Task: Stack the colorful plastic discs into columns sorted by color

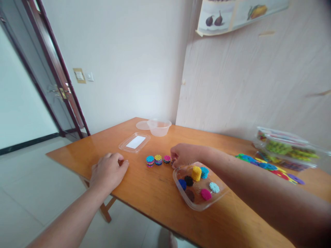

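My left hand [110, 172] rests near the table's front edge, fingers loosely curved and thumb apart, with nothing seen in it. My right hand [184, 155] is closed with its fingertips down at the right end of a row of stacked notched plastic discs. What it pinches is hidden. The row has a stack topped in blue [150, 161], one topped in yellow [158, 159] and a lower one topped in pink [167, 159]. Below my right forearm lies a clear tray [198, 207] with notched discs, among them a yellow stack [196, 173] and pink discs [206, 194].
Behind the stacks lie a clear lid [124, 146] with a white label and a round clear tub [159, 128] beside its own lid [142, 125]. At the right are larger colourful flat pieces [280, 175] and clear packed boxes [289, 146]. A wall borders the wooden table [85, 151].
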A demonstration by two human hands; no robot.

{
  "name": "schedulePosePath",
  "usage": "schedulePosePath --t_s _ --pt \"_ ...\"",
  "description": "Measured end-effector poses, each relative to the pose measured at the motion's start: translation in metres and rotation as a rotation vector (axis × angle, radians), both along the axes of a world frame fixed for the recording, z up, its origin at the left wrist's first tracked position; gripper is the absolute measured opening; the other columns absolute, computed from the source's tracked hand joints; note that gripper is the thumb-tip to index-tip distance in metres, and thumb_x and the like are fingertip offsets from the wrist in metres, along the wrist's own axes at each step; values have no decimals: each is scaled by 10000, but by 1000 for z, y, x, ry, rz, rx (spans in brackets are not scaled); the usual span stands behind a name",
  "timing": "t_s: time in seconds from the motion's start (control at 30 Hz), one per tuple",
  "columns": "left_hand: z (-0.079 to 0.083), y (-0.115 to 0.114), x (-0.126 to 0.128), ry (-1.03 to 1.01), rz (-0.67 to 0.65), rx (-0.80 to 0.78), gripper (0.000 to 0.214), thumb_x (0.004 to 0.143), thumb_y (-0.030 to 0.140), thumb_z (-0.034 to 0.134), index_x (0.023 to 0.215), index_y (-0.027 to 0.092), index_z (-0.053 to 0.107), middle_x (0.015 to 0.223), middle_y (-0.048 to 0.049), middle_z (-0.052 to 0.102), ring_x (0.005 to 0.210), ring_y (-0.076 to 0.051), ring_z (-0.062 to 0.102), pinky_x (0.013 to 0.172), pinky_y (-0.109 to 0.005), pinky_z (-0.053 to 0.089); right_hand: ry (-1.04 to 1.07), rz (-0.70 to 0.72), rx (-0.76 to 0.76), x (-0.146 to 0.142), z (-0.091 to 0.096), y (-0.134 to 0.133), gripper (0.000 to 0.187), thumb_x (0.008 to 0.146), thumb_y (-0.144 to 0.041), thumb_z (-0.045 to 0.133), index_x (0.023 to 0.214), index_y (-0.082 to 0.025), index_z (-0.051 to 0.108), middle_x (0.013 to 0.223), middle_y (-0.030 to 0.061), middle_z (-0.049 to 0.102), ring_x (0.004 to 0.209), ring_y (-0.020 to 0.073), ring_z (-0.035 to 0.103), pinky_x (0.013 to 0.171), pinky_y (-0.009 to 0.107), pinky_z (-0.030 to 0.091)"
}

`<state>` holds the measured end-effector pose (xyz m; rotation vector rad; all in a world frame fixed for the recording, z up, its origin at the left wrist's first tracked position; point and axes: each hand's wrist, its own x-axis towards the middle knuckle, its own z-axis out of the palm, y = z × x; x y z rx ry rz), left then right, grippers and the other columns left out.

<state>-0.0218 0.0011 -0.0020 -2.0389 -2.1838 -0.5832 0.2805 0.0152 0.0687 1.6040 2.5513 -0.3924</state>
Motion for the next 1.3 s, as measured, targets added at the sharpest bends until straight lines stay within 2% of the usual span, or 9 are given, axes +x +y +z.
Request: schedulePosePath --t_s 0.2,0.37,0.5,0.63,0.8,0.93,1.13,1.3 --pt "-1 1 -1 5 -11 11 360 835 505 422 944 259 662 1065 -81 660 1031 -303 603 832 -427 447 12 22 13 -1 3 0 260 688 -319 674 913 -200 727 845 40 729 734 184 634 539 244 388" --pt "-2 2 -1 -2 -15 12 352 841 501 415 939 259 650 1077 -83 652 1042 -305 596 836 -445 443 201 -88 -45 10 20 -4 135 718 -249 652 813 -172 710 809 37 735 719 161 640 542 220 427" --pt "-1 2 0 -1 -11 2 354 841 503 415 938 257 650 1088 -89 652 1044 -308 595 841 -451 441 469 -176 -96 28 39 -22 92 759 -233 634 809 -176 685 897 39 757 731 138 651 559 203 460" --pt "-1 2 0 6 -13 3 374 844 509 406 962 255 654 1095 -92 651 1055 -316 591 834 -448 450 588 -243 -156 40 47 -53 128 764 -274 651 850 -179 664 875 39 754 666 124 630 513 197 445" --pt "-1 3 -2 20 -17 6 374 846 505 399 964 258 655 1077 -94 650 1039 -313 594 818 -440 454 584 -208 -305 41 34 -83 150 773 -292 630 874 -192 680 873 27 756 713 137 649 544 199 463" --pt "-1 4 -3 20 -20 -6 379 841 511 409 959 251 658 1057 -101 650 1020 -313 598 808 -440 454 469 -147 -289 37 20 -92 121 758 -255 603 818 -206 695 799 -11 733 702 132 637 543 192 444" --pt "-3 5 -4 24 -31 9 379 850 509 397 954 249 652 1045 -98 650 1009 -309 605 807 -432 456 383 -107 -317 36 13 -94 141 763 -231 554 793 -193 686 658 -23 662 596 116 588 488 188 387" --pt "-2 5 -4 22 -30 8 377 851 505 402 969 248 651 1053 -99 652 1022 -311 606 808 -428 460 529 -195 -172 56 16 -75 159 764 -276 592 868 -194 681 747 -4 680 659 128 610 563 208 456"
